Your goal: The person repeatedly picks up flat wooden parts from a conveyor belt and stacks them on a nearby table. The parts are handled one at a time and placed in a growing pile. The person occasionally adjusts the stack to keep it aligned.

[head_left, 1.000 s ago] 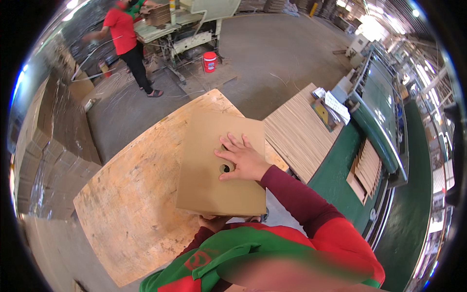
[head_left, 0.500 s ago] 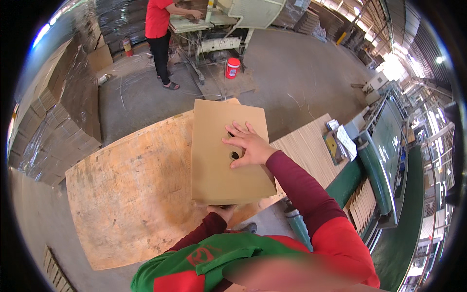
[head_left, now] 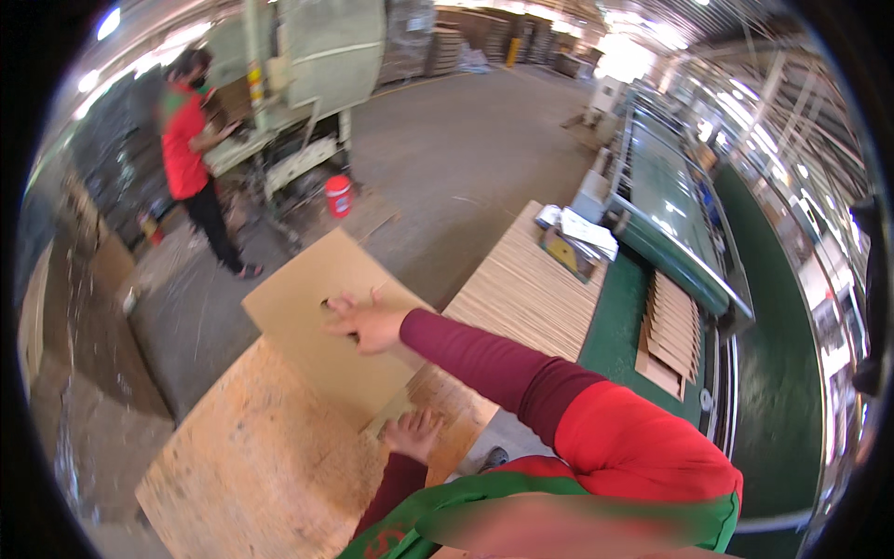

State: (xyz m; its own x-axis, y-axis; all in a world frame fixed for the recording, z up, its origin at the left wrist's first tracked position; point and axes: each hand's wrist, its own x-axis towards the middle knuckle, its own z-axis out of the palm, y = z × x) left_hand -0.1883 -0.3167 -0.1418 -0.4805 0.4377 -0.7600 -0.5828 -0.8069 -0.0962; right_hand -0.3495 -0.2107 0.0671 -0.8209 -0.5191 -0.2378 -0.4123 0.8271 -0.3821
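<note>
A tan cardboard stack (head_left: pixel 321 359) lies turned at an angle across the far end of a worn plywood tabletop (head_left: pixel 242 447). My right hand (head_left: pixel 370 323) rests flat on its top sheet with fingers spread, beside a dark round hole. At the stack's near corner is my left hand (head_left: pixel 413 433), fingers stretched out and partly apart, touching or just beside the cardboard edge. I cannot tell how many sheets lie under the top one.
Packed flat cardboard (head_left: pixel 521 289) stands to the right, with papers and a small box (head_left: pixel 573 244) on it. Beyond are a green conveyor (head_left: pixel 605 331) and a roller machine (head_left: pixel 666 238). Far left, a person in red (head_left: pixel 186 144) works at a machine near a red bucket (head_left: pixel 338 196).
The view has swung to the right. The cardboard stack has turned and sits lower and thinner in view. My left hand has come from beneath its near edge into plain view; my right hand stays on top.
</note>
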